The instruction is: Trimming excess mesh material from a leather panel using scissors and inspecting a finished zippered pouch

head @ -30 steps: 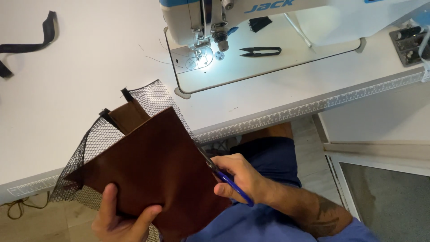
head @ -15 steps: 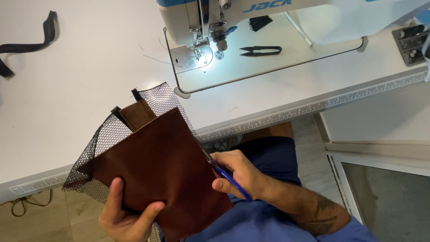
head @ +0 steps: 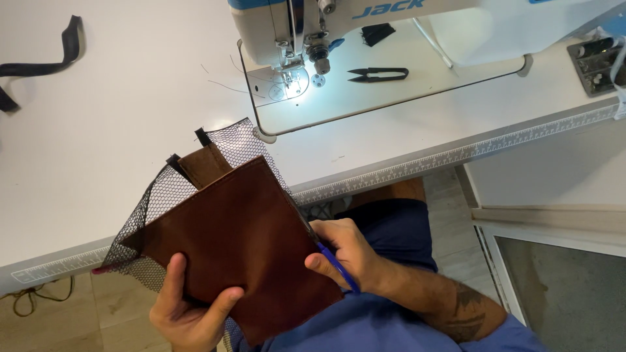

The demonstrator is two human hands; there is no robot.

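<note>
The left hand [head: 189, 313] pinches the lower edge of a brown leather panel [head: 241, 241] with black mesh [head: 153, 202], held above the lap, clear of the white surface [head: 117, 117]. The right hand [head: 345, 257], curled around blue-handled scissors [head: 336, 264], sits at the panel's right edge, where the blades can reach the seam.

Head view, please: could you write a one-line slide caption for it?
Left hand holds brown leather panel with black mesh; right hand grips blue-handled tool beside it.

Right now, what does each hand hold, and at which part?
The left hand grips the brown leather piece at its lower edge. The right hand holds a blue-handled tool by its handle, at the piece's right edge.
</note>
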